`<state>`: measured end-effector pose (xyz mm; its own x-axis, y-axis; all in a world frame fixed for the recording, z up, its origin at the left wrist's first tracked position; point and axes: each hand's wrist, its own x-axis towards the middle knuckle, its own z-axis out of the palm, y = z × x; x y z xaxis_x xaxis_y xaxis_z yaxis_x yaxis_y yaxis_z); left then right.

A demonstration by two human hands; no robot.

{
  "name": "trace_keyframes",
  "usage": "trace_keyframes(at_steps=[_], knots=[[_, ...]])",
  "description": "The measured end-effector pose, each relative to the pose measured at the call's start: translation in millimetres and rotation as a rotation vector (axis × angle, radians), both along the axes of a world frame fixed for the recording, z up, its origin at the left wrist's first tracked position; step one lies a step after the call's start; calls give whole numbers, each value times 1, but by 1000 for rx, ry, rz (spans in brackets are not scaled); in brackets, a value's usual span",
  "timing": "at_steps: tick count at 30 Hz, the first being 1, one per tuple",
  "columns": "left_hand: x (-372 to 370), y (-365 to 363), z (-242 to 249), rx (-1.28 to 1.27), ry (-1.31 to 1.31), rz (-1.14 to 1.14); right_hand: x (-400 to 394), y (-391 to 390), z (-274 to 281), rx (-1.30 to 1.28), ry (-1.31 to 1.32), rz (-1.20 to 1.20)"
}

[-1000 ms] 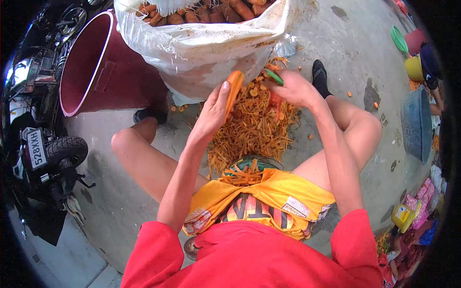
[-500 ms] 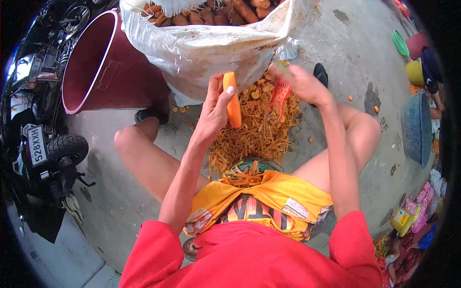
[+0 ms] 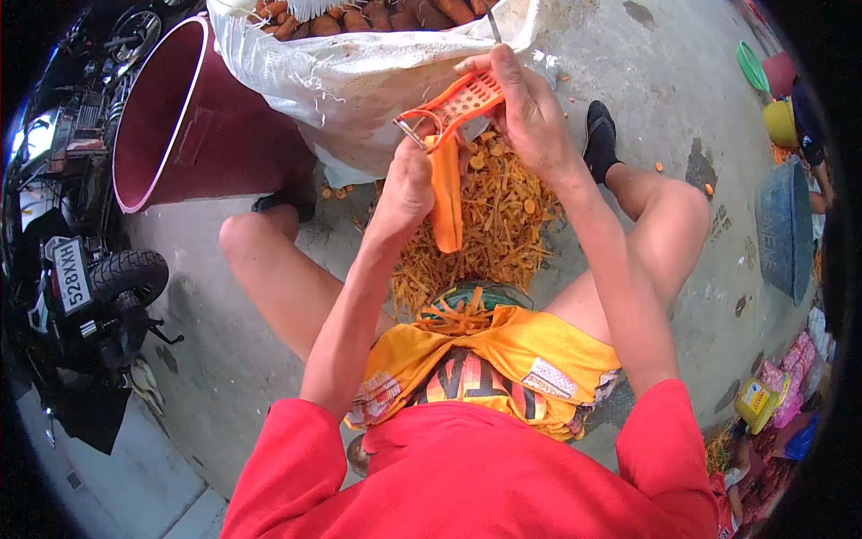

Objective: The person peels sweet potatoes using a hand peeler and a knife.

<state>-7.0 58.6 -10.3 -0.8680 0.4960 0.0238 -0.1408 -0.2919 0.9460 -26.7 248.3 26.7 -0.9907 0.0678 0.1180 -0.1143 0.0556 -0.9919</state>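
Note:
My left hand is closed around a peeled orange carrot, which points down towards my lap. In my right hand is an orange plastic peeler with a perforated body. Its metal blade end lies at the carrot's upper end, close to my left fingers. A thin metal blade sticks up from the same right hand; its handle is hidden. Below both hands a pile of carrot peelings with cut carrot ends covers the floor. More peelings lie over a green rim between my legs.
A white sack of unpeeled carrots stands ahead. To the left are a big maroon tub and a parked motorcycle. On the right sit a blue-grey basin, a yellow container and another person's arm.
My right hand has brought the peeler up and left onto the carrot's top end. The left hand has shifted slightly, and the carrot now shows lower and a little to the right.

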Motion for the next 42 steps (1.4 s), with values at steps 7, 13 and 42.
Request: trace_keyframes(at_steps=[7,13,42], knots=[[-9,-2,24,-98,-325,312,24,10,43,243,-69,-12],[-16,-19,16,-58,-184,580,52,-20,21,438,-2,225],[-15,-16,3,-273,178,701,60,-46,12,983,64,301]])
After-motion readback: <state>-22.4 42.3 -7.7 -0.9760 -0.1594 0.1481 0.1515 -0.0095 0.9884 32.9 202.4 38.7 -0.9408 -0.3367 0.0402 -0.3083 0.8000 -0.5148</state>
